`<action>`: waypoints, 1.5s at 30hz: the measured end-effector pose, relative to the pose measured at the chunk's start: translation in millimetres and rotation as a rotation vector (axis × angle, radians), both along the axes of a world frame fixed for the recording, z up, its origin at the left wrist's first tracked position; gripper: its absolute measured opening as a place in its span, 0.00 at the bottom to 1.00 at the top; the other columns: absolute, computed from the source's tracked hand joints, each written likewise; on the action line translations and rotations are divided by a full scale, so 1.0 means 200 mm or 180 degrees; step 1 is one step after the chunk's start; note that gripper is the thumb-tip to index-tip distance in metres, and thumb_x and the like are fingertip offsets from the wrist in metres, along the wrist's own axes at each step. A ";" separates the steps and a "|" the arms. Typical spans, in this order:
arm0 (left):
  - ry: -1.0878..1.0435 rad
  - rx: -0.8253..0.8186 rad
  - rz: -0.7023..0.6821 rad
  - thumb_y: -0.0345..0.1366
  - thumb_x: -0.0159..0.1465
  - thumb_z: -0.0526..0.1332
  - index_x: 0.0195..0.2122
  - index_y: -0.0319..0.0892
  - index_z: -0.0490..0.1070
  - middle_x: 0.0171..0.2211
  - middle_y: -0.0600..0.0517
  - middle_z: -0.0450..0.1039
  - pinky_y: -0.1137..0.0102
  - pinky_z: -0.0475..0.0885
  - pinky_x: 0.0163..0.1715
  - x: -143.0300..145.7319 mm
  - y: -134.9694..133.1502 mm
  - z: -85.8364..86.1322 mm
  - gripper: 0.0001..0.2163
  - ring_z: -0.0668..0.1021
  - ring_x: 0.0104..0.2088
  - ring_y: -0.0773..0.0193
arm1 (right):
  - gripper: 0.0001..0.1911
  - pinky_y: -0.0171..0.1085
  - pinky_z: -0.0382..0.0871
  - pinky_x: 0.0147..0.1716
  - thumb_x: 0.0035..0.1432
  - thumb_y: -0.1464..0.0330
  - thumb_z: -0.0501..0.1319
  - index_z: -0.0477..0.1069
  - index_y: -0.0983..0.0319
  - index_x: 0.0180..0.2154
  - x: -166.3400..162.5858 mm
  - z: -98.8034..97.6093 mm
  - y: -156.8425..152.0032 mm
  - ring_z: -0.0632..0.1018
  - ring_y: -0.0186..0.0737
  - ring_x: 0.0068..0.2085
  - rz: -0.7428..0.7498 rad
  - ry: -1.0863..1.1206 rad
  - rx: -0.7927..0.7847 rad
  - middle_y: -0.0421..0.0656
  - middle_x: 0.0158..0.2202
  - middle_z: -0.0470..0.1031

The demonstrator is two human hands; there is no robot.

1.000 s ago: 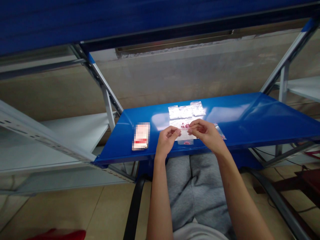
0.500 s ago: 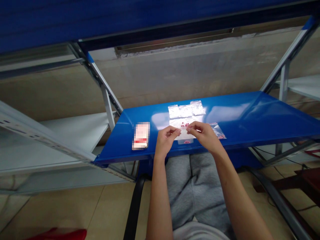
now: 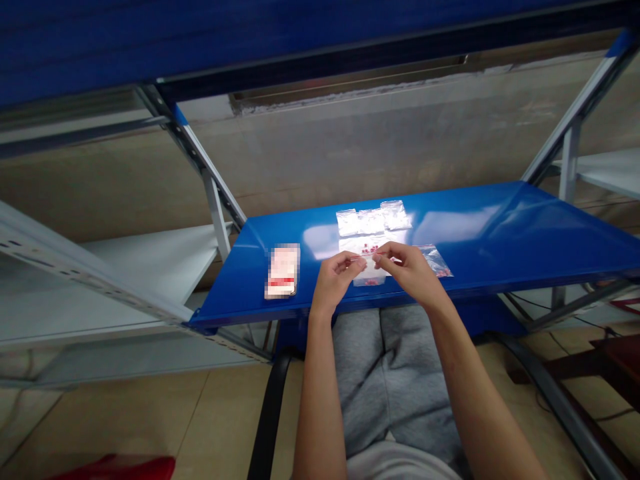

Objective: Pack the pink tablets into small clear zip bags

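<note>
My left hand (image 3: 334, 280) and my right hand (image 3: 409, 268) face each other low over the blue shelf, both with fingers pinched. Between them they grip the top edge of a small clear zip bag (image 3: 369, 281), which has a red line along its seal. A few small red pieces show at the bottom of this bag. Just beyond my fingertips, several small dark red pieces (image 3: 371, 249) lie on a white sheet (image 3: 350, 246). To the right of my right hand is a larger clear zip bag (image 3: 436, 259) with red pieces in it.
Several clear zip bags (image 3: 371, 221) lie in a row at the back of the sheet. A phone-like, blurred-out object (image 3: 282, 271) rests on the blue shelf (image 3: 500, 233) to the left. Metal posts stand at both ends, and another blue shelf (image 3: 300, 33) hangs above.
My left fingers have shifted slightly to the right along the zip bag's top edge, the thumb moving closer to my right hand. The bag's bottom has moved slightly. The rest looks the same.
</note>
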State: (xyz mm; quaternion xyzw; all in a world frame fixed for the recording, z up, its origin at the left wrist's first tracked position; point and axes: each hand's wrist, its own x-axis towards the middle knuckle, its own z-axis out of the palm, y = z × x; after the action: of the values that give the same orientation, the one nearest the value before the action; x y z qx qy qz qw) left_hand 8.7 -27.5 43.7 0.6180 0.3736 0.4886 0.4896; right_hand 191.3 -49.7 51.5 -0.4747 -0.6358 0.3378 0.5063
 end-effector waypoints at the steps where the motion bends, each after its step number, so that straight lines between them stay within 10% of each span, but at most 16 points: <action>1: 0.0009 0.0006 0.0038 0.45 0.61 0.68 0.33 0.40 0.78 0.30 0.51 0.79 0.70 0.70 0.36 0.00 0.00 0.00 0.12 0.78 0.33 0.63 | 0.14 0.38 0.67 0.37 0.62 0.56 0.63 0.75 0.61 0.33 0.00 0.00 0.00 0.77 0.40 0.34 0.0018 0.0015 -0.0007 0.43 0.31 0.79; 40: 0.0554 0.0431 -0.0002 0.45 0.68 0.63 0.36 0.42 0.80 0.33 0.49 0.82 0.68 0.75 0.40 0.05 -0.01 0.03 0.13 0.82 0.36 0.59 | 0.14 0.38 0.72 0.35 0.63 0.59 0.62 0.78 0.61 0.30 0.02 0.04 -0.03 0.81 0.42 0.31 -0.0108 -0.0006 0.0043 0.44 0.28 0.81; 45: 0.0420 0.0257 0.0017 0.49 0.67 0.63 0.37 0.42 0.80 0.27 0.51 0.79 0.70 0.73 0.26 0.13 -0.05 0.06 0.15 0.79 0.26 0.62 | 0.15 0.38 0.72 0.33 0.60 0.55 0.65 0.80 0.61 0.36 0.15 0.03 -0.07 0.81 0.43 0.32 -0.0108 0.0096 -0.0180 0.44 0.30 0.83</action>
State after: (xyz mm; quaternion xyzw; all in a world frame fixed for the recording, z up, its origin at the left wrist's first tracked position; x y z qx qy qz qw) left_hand 35.6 -37.1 54.9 0.6671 0.3868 0.4628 0.4373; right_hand 221.3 -63.5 57.0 -0.4944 -0.6102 0.3541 0.5078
